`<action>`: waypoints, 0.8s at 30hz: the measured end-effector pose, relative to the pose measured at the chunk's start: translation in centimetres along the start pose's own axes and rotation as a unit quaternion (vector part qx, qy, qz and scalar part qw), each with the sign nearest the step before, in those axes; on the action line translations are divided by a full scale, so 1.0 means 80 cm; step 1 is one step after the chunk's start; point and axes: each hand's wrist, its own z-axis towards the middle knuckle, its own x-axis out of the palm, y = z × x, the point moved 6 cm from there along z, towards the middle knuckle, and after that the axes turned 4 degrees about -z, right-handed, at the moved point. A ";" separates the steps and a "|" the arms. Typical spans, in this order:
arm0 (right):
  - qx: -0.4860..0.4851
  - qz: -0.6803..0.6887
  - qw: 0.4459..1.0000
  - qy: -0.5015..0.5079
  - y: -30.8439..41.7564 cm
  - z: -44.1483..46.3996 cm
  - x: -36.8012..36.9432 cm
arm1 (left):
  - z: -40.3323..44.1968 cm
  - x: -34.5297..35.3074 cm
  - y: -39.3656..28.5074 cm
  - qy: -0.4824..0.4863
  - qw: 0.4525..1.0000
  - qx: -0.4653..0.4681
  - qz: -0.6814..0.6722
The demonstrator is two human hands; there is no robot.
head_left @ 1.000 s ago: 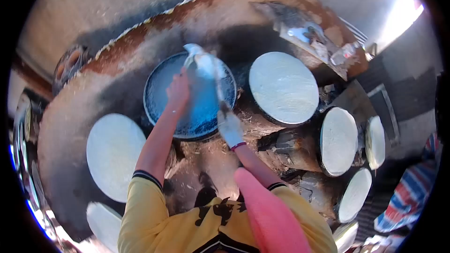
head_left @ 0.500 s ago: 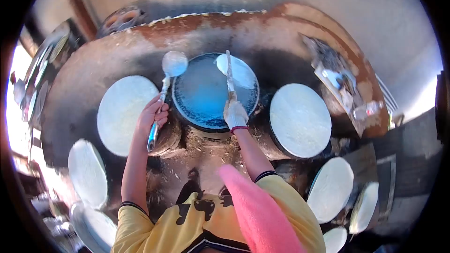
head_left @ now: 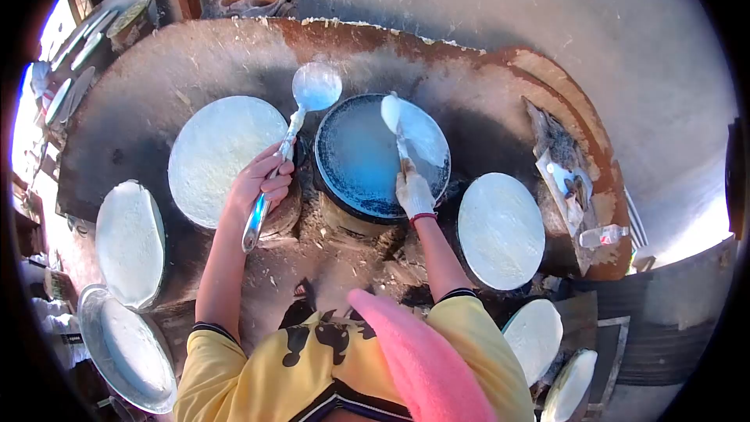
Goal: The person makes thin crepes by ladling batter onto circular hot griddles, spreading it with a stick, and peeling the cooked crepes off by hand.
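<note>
My left hand (head_left: 264, 177) is closed round the handle of a metal ladle (head_left: 317, 87), whose wet, whitish bowl is raised beside the middle pan's left edge. My right hand (head_left: 414, 194), in a white glove, grips a flat spatula (head_left: 392, 115) with a whitish blade. The blade is over the dark round pan (head_left: 344, 152), next to a patch of white batter (head_left: 426, 139) on the pan's right side. Bluish light shines on the dark surface. I cannot tell whether the blade touches the batter.
White-covered rounds flank the pan, one at left (head_left: 226, 160) and one at right (head_left: 501, 230). More stand lower on both sides, near a metal basin (head_left: 87, 327). A plastic bottle (head_left: 604, 236) lies on the clay ledge at right. A pink cloth (head_left: 414, 359) hangs down my front.
The view has shifted. The spatula blade has turned from edge-on to showing its whitish flat face. Both hands keep their tools, and the ladle remains raised.
</note>
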 end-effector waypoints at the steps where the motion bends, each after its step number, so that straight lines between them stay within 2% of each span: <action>1: -0.015 -0.005 1.000 0.018 0.002 0.003 0.005 | 0.000 0.003 0.006 -0.006 1.000 0.003 0.003; 5: -0.133 -0.028 0.988 0.067 0.017 -0.011 -0.012 | 0.006 0.022 0.030 -0.042 0.998 0.030 0.034; 6: -0.194 -0.006 0.979 0.055 -0.007 0.008 0.006 | 0.007 0.025 0.034 -0.061 0.996 0.033 0.060; 7: -0.104 -0.056 0.989 0.091 -0.008 -0.009 -0.045 | 0.008 0.026 0.036 -0.081 0.992 0.035 0.087; 9: -0.096 0.013 0.995 0.001 -0.063 0.033 -0.037 | 0.017 0.027 0.035 -0.112 0.980 0.045 0.155; 12: -0.169 0.017 0.985 0.028 -0.048 0.051 -0.016 | 0.061 0.010 0.031 -0.150 0.955 0.045 0.253; 15: -0.163 -0.009 0.981 0.101 -0.014 0.027 -0.004 | 0.103 -0.011 0.036 -0.166 0.920 0.057 0.351; 16: -0.191 0.004 0.976 0.104 -0.009 0.013 -0.009 | 0.105 -0.019 0.038 -0.165 0.910 0.054 0.376; 19: -0.185 -0.025 0.976 0.109 -0.023 -0.005 -0.039 | 0.139 -0.032 0.027 -0.128 0.874 0.048 0.466; 20: -0.144 0.032 0.984 0.095 -0.040 0.013 -0.033 | 0.160 -0.036 0.022 -0.105 0.857 0.047 0.501; 21: -0.091 0.094 0.990 0.058 -0.024 0.020 -0.069 | 0.181 -0.043 0.021 -0.082 0.839 0.043 0.537; 23: -0.108 0.035 0.989 0.094 -0.019 0.049 -0.028 | 0.245 -0.064 0.026 -0.066 0.835 0.038 0.545; 24: -0.116 0.045 0.983 0.131 0.004 0.030 -0.028 | 0.264 -0.085 0.034 -0.068 0.783 0.089 0.612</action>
